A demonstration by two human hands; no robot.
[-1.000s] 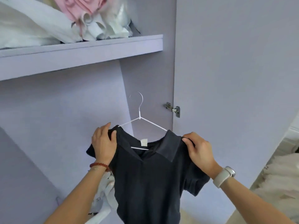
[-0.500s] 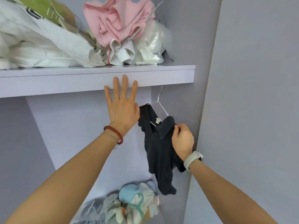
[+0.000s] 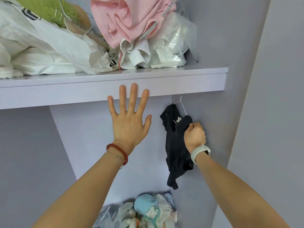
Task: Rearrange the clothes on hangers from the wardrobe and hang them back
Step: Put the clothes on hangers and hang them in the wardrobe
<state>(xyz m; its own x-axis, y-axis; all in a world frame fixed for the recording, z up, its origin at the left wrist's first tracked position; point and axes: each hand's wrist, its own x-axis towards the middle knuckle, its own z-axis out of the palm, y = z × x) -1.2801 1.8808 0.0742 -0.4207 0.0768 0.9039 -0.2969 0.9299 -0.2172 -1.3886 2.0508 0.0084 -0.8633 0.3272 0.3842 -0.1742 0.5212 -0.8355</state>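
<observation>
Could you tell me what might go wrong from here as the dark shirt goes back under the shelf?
1. The right hand has its grip on the dark shirt at the collar, not on the white wire hanger; the shirt already hangs bunched and lopsided and could slip off.
2. The hanger's hook is hidden behind the shelf, so it may miss whatever it should catch.
3. The left hand is open by the shelf edge, so nothing steadies the garment.
</observation>
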